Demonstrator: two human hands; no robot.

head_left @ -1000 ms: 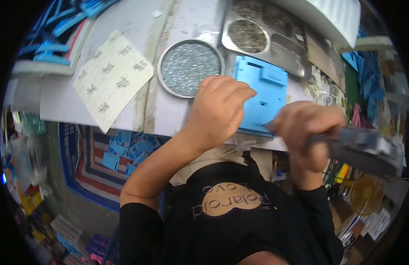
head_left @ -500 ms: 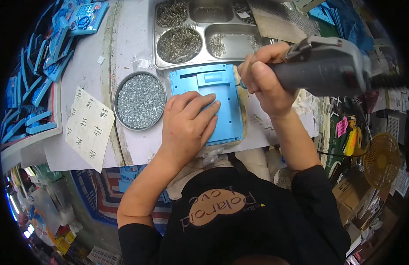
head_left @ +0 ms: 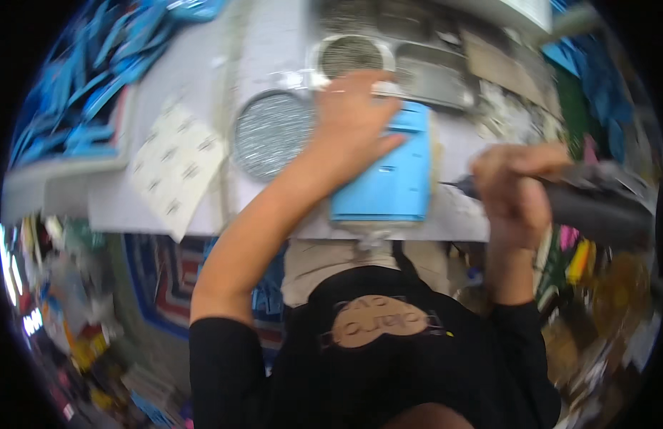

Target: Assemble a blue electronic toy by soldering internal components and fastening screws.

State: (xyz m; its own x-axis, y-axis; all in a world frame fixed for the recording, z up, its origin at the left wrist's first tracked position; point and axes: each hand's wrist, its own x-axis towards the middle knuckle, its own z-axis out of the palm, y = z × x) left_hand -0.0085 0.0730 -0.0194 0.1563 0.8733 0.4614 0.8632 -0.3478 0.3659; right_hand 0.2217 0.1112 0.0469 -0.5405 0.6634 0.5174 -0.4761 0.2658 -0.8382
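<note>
My right hand [head_left: 517, 186] is wrapped round a dark power screwdriver [head_left: 589, 211] with a silver lever, its bit pointing left, off the right side of a blue plastic case [head_left: 381, 193]. The case lies on the white worktable. My left hand [head_left: 353, 118] is over the case's far left corner, thumb on the blue face. Its fingers extend towards the metal tray [head_left: 435, 75] and are smeared by motion, so their grip is unclear. Beside the left forearm stands a round dish of small silver screws [head_left: 271, 136].
A marked paper sheet [head_left: 178, 168] lies left of the dish. Blue plastic parts [head_left: 95, 71] fill a bin at the far left. Springs [head_left: 351, 57] sit in a round tray compartment. Small white pieces [head_left: 507, 114] lie right of the tray. A blue-rimmed basket [head_left: 156, 304] stands below the table.
The view has shifted. My left hand has gone from the case's middle to its far left corner. My right hand has drawn the screwdriver away from the case, towards me and right.
</note>
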